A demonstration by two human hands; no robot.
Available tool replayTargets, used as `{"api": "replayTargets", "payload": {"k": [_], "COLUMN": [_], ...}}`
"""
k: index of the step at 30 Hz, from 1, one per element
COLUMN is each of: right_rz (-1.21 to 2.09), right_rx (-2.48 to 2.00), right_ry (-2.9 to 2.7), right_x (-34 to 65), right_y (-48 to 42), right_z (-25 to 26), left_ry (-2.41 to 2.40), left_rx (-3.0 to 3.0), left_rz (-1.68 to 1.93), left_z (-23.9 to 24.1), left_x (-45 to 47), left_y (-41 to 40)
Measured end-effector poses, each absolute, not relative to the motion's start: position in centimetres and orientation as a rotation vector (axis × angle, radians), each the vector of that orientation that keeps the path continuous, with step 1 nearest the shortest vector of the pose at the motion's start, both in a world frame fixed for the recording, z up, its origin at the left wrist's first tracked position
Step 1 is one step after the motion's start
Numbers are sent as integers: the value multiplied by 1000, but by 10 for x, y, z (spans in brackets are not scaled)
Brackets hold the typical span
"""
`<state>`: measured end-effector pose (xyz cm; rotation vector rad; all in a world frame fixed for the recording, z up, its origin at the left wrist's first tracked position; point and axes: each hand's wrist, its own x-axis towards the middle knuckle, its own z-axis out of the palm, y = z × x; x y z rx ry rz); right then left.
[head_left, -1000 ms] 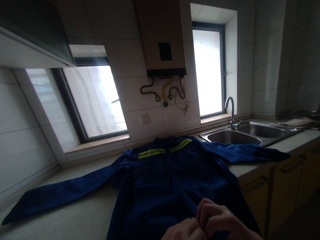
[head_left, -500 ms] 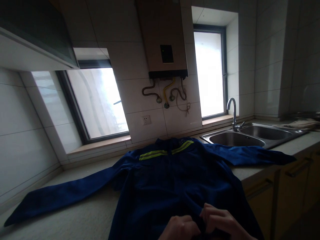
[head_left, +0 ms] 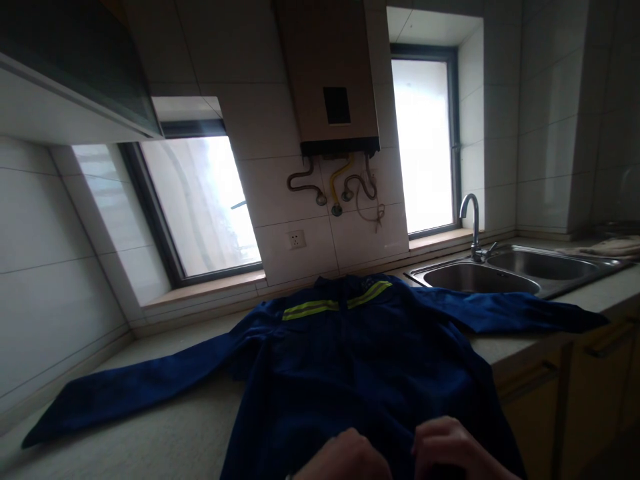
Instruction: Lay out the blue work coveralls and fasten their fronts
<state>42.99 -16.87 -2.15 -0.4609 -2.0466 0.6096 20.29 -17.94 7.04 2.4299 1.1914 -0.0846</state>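
Evidently, we have both hands low over a blue garment [head_left: 320,373] spread along the counter [head_left: 165,440].

Our left hand [head_left: 345,457] and right hand [head_left: 445,450] sit just apart at its near, lower part, fingers curled in; shadow and the frame's edge hide the fingertips, so we cannot tell whether either pinches the cloth. The garment lies with its collar toward the tiled wall [head_left: 310,243], yellow-green stripes [head_left: 310,309] across its chest, one sleeve [head_left: 140,387] stretched out to our left, the other reaching right, in front of the steel sink [head_left: 470,277].
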Motion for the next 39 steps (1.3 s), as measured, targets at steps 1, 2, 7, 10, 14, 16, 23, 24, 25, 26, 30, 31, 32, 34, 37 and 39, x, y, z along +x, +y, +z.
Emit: {"api": "replayTargets", "payload": {"k": [1,2,7,10,14,16,23,24,25,26,30,31,32,34,37,39], "right_rz": [712,799,1145,1101,796,654,657,666,675,685,762,791,821,883,958,996], "right_rx": [-504,-542,-772,-842,-1114,-1264,-1347,-1330,-1309,-1287,-1211,-1189,-1164,-1111,-1031,-977], "right_ry": [-2066,-2067,-1945,-1813,-1828,-1863,-1885,-1873,-1855,-1832,-1705,-1675,-1649,-1607,-1571,-1568], "right_x": [432,431,395,361,314,293,259,259,260,261,273,277,282,291,302,306], "right_y": [-167,-164,-105,-38,57,95,172,178,183,187,191,190,189,186,179,172], "right_z": [-22,-22,-11,-11,-9,-3,20,22,23,23,25,26,28,32,43,52], "left_ry": [1252,1356,2087,2174,2108,2096,2078,2075,2074,2072,2059,2060,2066,2097,2118,2038], "left_rx": [2430,2444,2528,2467,2380,2377,2345,2334,2322,2312,2305,2313,2323,2345,2270,2008], "left_rz": [-66,6,189,81,56,59,60,60,61,62,94,118,151,261,671,1052], "left_z": [74,75,34,-5,-33,-35,-32,-31,-30,-29,-30,-31,-32,-33,-27,-16], "left_x": [197,189,128,84,52,49,52,52,52,52,49,48,47,46,53,64], "left_y": [-174,-165,-100,-66,-51,-52,-54,-54,-55,-55,-56,-56,-55,-53,-45,-34]}}
